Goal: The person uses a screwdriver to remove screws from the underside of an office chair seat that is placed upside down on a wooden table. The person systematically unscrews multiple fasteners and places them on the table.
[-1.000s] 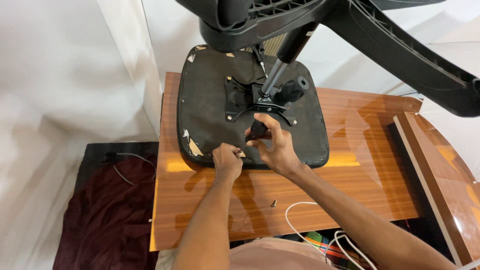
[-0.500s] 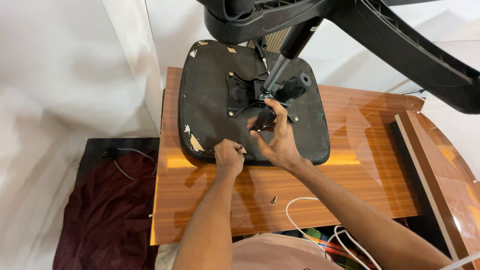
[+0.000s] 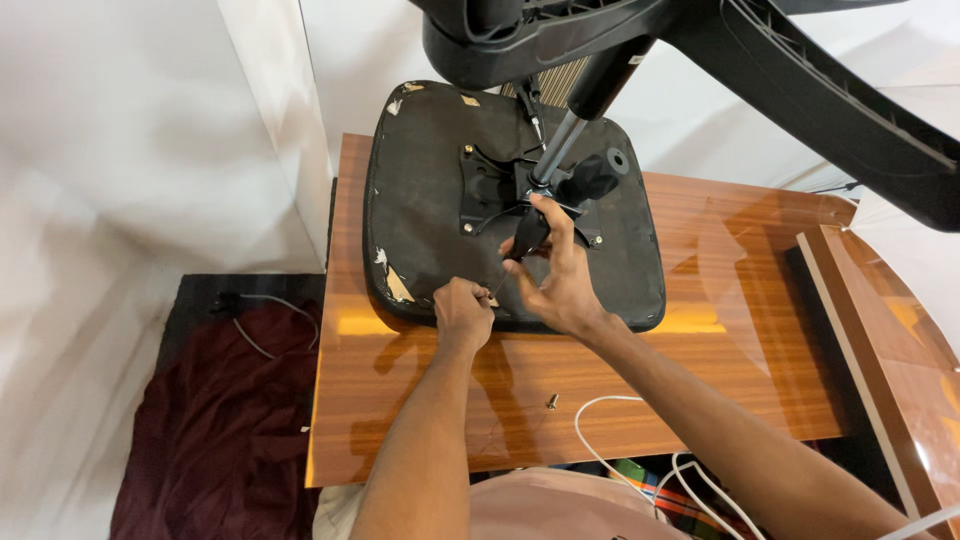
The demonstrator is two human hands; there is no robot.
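Observation:
An upturned office chair lies on a wooden table (image 3: 700,380); its black seat underside (image 3: 420,220) faces up, with the metal mounting plate (image 3: 480,190) and gas column (image 3: 556,150) at its middle. My right hand (image 3: 556,280) grips the black handle of a screwdriver (image 3: 524,238), whose tip points down towards the seat's near edge. My left hand (image 3: 462,312) is closed at that edge, pinching a small part right at the tip; the part itself is mostly hidden.
A loose screw (image 3: 551,401) lies on the table near me. A white cable (image 3: 600,440) loops at the table's front edge. The chair's black base legs (image 3: 800,90) hang overhead. Dark red cloth (image 3: 220,420) covers the floor at left.
My right hand has slid up the screwdriver and tilted it more upright. My left hand stays pinched at the seat's edge. The view has shifted slightly.

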